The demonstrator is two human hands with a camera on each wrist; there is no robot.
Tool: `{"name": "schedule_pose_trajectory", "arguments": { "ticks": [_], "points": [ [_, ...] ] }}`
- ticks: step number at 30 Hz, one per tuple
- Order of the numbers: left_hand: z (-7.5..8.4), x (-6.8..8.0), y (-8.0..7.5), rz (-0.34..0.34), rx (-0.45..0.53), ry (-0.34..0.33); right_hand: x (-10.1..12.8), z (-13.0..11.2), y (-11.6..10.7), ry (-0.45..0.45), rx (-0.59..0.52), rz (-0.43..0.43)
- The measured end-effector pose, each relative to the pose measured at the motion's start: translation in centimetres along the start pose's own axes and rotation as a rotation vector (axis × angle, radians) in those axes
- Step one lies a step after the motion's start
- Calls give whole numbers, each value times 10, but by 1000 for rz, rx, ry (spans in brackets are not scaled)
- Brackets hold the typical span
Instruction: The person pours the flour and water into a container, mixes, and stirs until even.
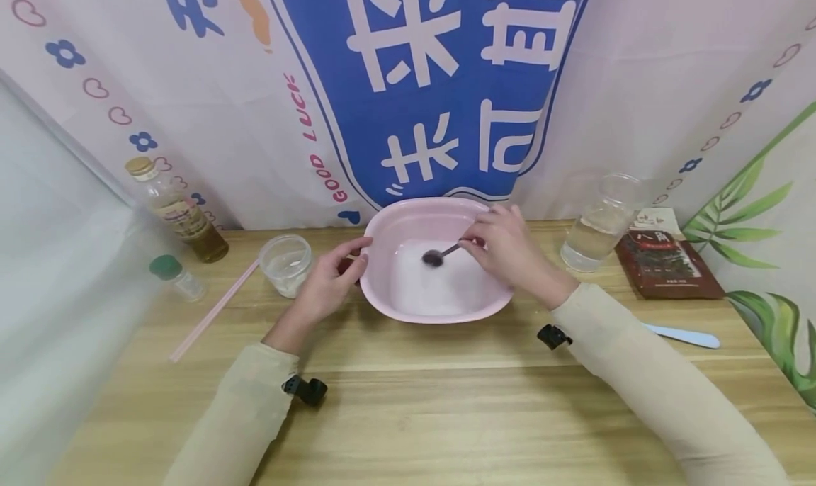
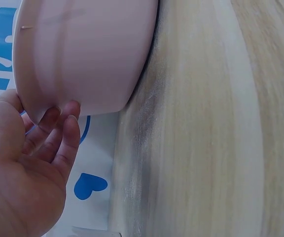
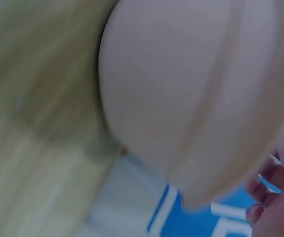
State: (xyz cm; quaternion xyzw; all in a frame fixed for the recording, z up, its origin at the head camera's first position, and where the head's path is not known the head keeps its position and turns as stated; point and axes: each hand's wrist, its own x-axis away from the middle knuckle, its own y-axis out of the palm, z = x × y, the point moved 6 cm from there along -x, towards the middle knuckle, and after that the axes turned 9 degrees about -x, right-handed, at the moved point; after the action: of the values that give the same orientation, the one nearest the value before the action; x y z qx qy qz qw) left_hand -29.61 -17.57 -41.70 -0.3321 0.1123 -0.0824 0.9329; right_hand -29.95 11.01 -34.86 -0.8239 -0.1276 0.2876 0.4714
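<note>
Head view: right hand (image 1: pixel 510 249) pinches spoon (image 1: pixel 440 254) over basin (image 1: pixel 408 220).

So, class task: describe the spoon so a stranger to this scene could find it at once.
Start at the pink basin in the middle of the wooden table, below the blue banner. Over its pale contents, the right hand pinches a small metal spoon. It is the only dark, shiny thing inside the basin.

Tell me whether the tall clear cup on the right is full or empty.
Partly full: the clear cup holds clear liquid in its lower part, with the upper part empty.
</note>
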Motion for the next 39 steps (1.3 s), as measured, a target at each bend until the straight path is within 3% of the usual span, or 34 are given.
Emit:
{"name": "schedule_pose_trajectory", "arguments": {
  "ticks": [3,6,10,16,23,30,35,39],
  "points": [
    [0,0,0,-2,8,-3,4,11,-11,-7,53,-10],
    [0,0,0,-4,14,-7,12,20,-20,-23,29,-39],
    [-2,0,-2,0,7,-15,21,24,-21,-63,-79,-94],
    [-4,0,0,-5,13,-22,21,15,-2,-66,-225,-122],
    [-3,0,4,-8,31,-9,10,8,9,-12,-76,-39],
    [-1,-1,5,-15,37,-6,12,19,-12,-41,85,-9],
    [-4,-2,5,-20,28,-18,20,23,-27,-63,61,-70],
    [-5,-3,4,-16,24,-22,22,17,-21,-115,-35,-114]
  ]
}}
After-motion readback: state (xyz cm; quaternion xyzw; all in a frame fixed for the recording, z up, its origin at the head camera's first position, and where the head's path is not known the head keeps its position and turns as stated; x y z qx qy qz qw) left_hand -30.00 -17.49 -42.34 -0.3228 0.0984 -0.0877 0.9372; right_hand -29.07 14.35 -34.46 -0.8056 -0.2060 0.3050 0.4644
